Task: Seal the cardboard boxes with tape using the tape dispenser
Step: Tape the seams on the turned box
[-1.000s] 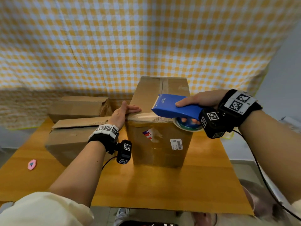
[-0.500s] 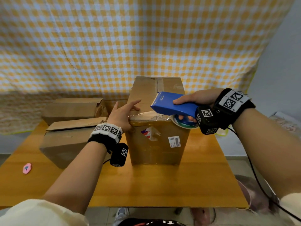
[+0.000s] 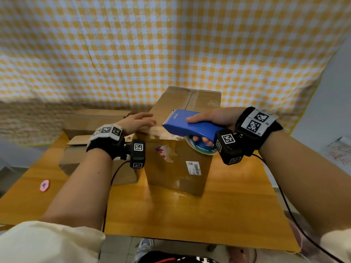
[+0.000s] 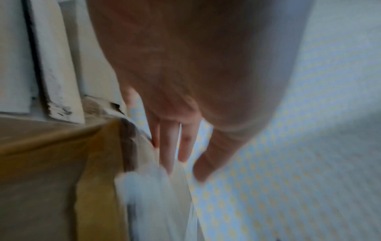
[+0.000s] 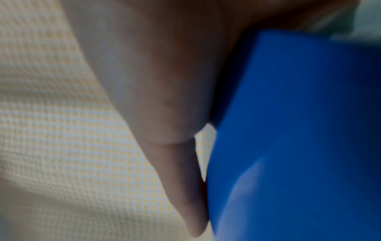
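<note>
The tall cardboard box [image 3: 178, 160] stands upright near the middle of the table [image 3: 218, 215], its narrow end toward the person, which puts the top seam running away from them along the line a pull of tape would follow; a strip of clear tape [image 3: 163, 132] already lies glossy over the near top edge. The right hand [image 3: 214, 120] grips the blue tape dispenser [image 3: 188, 123], thumb laid along its top and fingers curled underneath through the roll [image 3: 201, 147]; the tool is held nearly level over the near edge of the box, nose pointing left toward the other hand, probably so the blade end sits where the tape has to be pressed or cut. The right wrist view shows only the thumb against the blue body. The left hand [image 3: 136, 122] is spread, fingers straight and holding nothing, reaching across the top left of the box close to the dispenser's nose; whether the fingertips [image 4: 169, 156] actually touch the cardboard or tape cannot be told, since the left wrist view is blurred, but the pose suits steadying the flap or smoothing tape down.

Two lower boxes [image 3: 98, 120] sit at the left rear of the table, one with a flap loose, likely waiting their turn; a small pink round thing [image 3: 44, 185] lies near the left edge, and a yellow checked cloth [image 3: 171, 44] hangs behind.
</note>
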